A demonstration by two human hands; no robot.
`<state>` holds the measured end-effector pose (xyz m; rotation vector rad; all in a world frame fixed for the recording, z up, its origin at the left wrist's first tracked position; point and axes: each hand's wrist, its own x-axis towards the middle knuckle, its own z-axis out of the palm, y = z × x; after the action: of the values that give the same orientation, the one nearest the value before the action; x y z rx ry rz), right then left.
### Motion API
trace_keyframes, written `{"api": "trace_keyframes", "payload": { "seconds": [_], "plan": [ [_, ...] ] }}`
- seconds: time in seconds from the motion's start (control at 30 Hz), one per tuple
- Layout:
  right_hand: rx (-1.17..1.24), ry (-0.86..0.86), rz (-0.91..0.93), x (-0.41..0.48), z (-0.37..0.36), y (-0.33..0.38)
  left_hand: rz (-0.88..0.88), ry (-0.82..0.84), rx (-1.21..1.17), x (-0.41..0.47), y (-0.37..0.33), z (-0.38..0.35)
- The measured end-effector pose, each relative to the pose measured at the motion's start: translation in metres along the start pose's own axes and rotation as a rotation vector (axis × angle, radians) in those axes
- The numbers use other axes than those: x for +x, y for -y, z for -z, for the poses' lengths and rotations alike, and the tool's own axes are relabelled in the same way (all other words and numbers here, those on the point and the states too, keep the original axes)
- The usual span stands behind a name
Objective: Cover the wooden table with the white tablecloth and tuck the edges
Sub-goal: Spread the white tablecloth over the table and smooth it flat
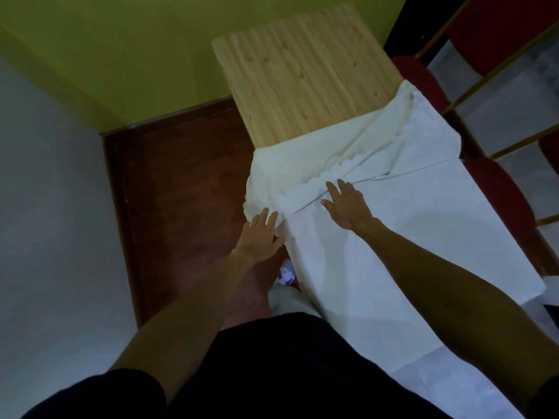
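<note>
A pale wooden table [298, 83] runs away from me, its far half bare. The white tablecloth [402, 225] lies over the near half, bunched in folds with a scalloped edge across the middle. My left hand [260, 234] rests flat with straight fingers on the cloth where it hangs over the table's left edge. My right hand [348, 204] presses flat on a fold on top of the table, fingers spread.
Red chairs with yellow frames [499, 189] stand close along the table's right side. A reddish-brown floor strip [181, 189] lies left of the table, with a yellow-green wall [121, 55] behind. My dark clothing fills the bottom of the view.
</note>
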<state>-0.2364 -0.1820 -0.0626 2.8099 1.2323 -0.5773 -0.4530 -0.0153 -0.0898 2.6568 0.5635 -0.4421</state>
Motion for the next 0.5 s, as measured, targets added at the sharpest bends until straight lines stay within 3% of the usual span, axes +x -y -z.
{"api": "trace_keyframes", "payload": {
  "seconds": [0.1,0.33,0.5],
  "plan": [
    [-0.028,-0.052,0.063,0.033,-0.002,-0.011,0.016,-0.011,-0.012,0.032,-0.007,0.011],
    [-0.072,0.041,0.036,0.083,-0.014,-0.025,0.064,-0.003,-0.028,0.08,-0.023,0.016],
    [0.009,-0.099,0.045,0.094,-0.019,-0.033,0.078,-0.004,0.068,0.103,-0.026,0.024]
  ]
}}
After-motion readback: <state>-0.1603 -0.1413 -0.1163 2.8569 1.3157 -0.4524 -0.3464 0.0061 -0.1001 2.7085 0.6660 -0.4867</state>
